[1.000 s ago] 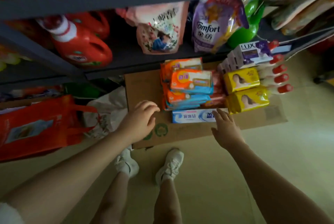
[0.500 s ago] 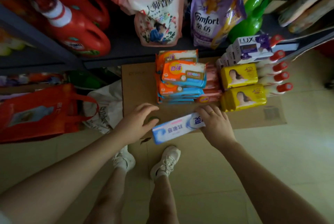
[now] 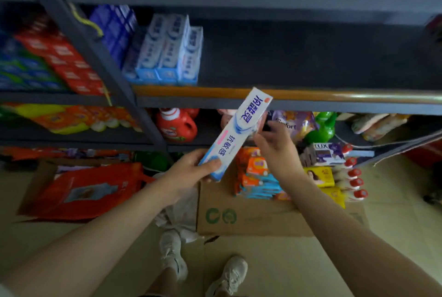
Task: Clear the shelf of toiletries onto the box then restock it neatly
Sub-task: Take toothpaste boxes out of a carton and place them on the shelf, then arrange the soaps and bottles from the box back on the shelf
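The toothpaste box [image 3: 235,136] was in the air, tilted, its far end up at the front edge of the shelf [image 3: 311,62] and its near end low, above the carton [image 3: 251,215]. The left hand [image 3: 189,172] gripped that near end, thumb curled over the top face and fingers wrapped under. The right hand [image 3: 275,141] was at the box's middle on its right side; its fingers were loosely spread and slightly bent, touching or just beside the box, which of the two could not be told.

On the shelf, at its left end, stood a row of matching boxes [image 3: 167,52]; the dark board to their right was bare. On the carton lay wipe packs [image 3: 256,174], yellow soaps [image 3: 320,177], a Lux soap [image 3: 327,153] and red-capped bottles [image 3: 351,177]. Below the shelf, a red jug [image 3: 177,124], a purple pouch [image 3: 296,124] and a green bottle [image 3: 323,126] stood on a lower board. A red bag [image 3: 83,189] lay on the floor to the left of the carton.
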`<state>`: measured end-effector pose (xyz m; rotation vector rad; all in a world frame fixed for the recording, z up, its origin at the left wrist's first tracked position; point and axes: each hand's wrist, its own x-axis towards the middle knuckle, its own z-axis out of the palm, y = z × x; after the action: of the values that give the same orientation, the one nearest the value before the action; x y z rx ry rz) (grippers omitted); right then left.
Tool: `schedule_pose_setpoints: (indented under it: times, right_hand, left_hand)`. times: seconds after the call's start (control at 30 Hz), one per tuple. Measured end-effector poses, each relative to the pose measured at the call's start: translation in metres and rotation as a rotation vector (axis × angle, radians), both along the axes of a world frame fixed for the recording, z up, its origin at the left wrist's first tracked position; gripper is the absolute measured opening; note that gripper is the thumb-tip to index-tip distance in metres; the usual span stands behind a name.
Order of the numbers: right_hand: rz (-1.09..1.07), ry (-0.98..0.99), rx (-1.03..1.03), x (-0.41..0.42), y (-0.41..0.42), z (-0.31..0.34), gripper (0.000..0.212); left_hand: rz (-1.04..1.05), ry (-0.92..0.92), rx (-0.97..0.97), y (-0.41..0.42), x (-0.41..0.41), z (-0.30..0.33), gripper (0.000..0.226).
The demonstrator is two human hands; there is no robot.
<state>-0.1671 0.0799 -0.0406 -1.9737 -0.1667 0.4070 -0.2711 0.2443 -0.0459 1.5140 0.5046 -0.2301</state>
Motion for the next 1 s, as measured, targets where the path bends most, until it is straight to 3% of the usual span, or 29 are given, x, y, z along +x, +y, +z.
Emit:
schedule_pose_setpoints:
  times: [0.07,0.2,0.27,0.3,0.37,0.43,0.5,0.57,0.67,0.8,0.93,1.0]
  right_hand:
    - [0.022,0.145,0.183,-0.007,0.032,0.011,0.017]
    - [0.085,0.138,0.314,-0.005,0.094,0.023,0.033]
    - [0.026,0.162,0.373,0.010,0.119,0.032,0.031]
    - [-0.009,0.192,0.411,0.020,0.130,0.038,0.025]
    - [-0.058,0.218,0.416,0.045,0.148,0.044,0.019]
    - [-0.073,0.198,0.345,0.067,0.166,0.045,0.028]
    - [-0.064,0.118,0.234,0.087,0.183,0.038,0.036]
    - [-0.045,0.055,0.119,0.103,0.197,0.030,0.038]
    - [0.007,-0.020,-0.041,0.114,0.208,0.017,0.035]
    - [0.089,0.073,0.128,0.107,0.193,0.016,0.025]
    - [0.315,-0.111,-0.021,0.092,0.177,0.017,0.061]
    - [0.302,-0.247,-0.170,0.089,0.180,0.012,0.064]
  left_hand:
    - [0.055,-0.069,0.009,0.013,0.004,0.008,0.015]
    - [0.084,-0.153,0.053,0.043,0.025,0.020,0.017]
    - [0.062,-0.217,0.117,0.067,0.037,0.027,0.025]
    - [0.035,-0.255,0.236,0.082,0.044,0.029,0.033]
    - [-0.074,-0.309,0.649,0.113,0.057,0.035,0.049]
    - [-0.120,-0.387,1.089,0.141,0.075,0.044,0.048]
    - [-0.164,-0.455,1.310,0.161,0.096,0.050,0.048]
    - [-0.266,-0.356,1.425,0.176,0.117,0.045,0.060]
    - [-0.387,-0.235,1.431,0.188,0.134,0.027,0.072]
    - [-0.349,-0.441,1.417,0.196,0.132,0.008,0.065]
    - [-0.319,-0.519,1.381,0.200,0.132,0.005,0.060]
    - [-0.325,-0.537,1.380,0.200,0.131,0.005,0.059]
